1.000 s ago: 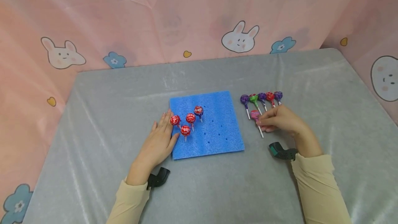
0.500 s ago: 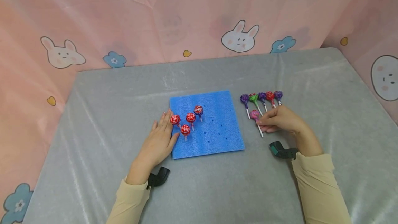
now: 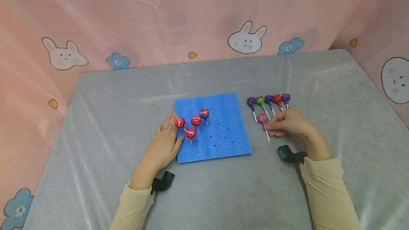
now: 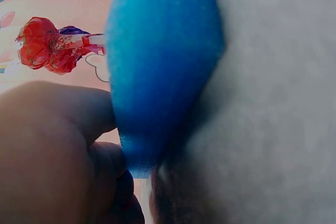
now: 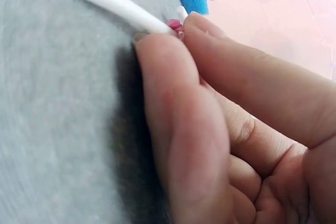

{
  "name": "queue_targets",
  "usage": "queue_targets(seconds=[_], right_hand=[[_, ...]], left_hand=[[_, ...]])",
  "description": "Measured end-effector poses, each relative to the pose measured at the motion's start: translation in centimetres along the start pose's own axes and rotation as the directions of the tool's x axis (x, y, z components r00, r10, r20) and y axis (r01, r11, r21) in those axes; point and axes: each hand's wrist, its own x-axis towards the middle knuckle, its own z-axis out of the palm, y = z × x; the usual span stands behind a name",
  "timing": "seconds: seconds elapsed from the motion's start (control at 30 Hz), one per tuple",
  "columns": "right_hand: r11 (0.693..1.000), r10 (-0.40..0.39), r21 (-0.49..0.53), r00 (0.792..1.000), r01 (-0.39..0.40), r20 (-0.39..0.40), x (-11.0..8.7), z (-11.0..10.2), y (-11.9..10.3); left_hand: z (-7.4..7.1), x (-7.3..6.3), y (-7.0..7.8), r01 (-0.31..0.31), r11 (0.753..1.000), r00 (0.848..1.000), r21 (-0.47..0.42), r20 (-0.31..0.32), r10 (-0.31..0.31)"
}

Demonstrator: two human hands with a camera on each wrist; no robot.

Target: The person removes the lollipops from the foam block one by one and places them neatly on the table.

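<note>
A pink lollipop with a white stick is pinched between the thumb and fingers of my right hand, low over the grey table. My left hand lies along the left edge of a blue foam block, fingers straight and thumb over its top near the corner. Several lollipops stand upright in the block's left half, among them a red one close to my left thumb. Small dark holes dot the foam to their right. In the left wrist view, red wrappers show beyond the hand.
Above my right hand, several lollipops lie in a row, including a green one, a red one and a purple one. Some of their sticks pass behind the hand. A pink printed curtain hangs behind the grey table.
The pink lollipop has turned very slightly in my right fingers, its stick end shifting a touch left. My left hand, the foam block and the other lollipops have stayed in place.
</note>
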Motion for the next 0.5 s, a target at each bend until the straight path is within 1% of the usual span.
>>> queue_targets(seconds=[0.23,0.37,0.5], right_hand=[[1.000,-0.010,-0.013,1.000,0.010,-0.006,-0.20,-0.06,-0.06],[1.000,-0.016,-0.002,0.999,0.016,-0.030,-0.41,-0.29,0.01],[0.999,-0.044,0.020,0.997,0.046,-0.060,-0.80,-0.54,-0.10]], left_hand=[[0.03,-0.06,-0.05,0.004,1.000,1.000,0.004,0.001,-0.004],[-0.02,-0.03,0.00,0.006,1.000,1.000,0.000,0.005,-0.006],[-0.07,-0.01,0.05,0.007,1.000,1.000,-0.008,0.008,-0.007]])
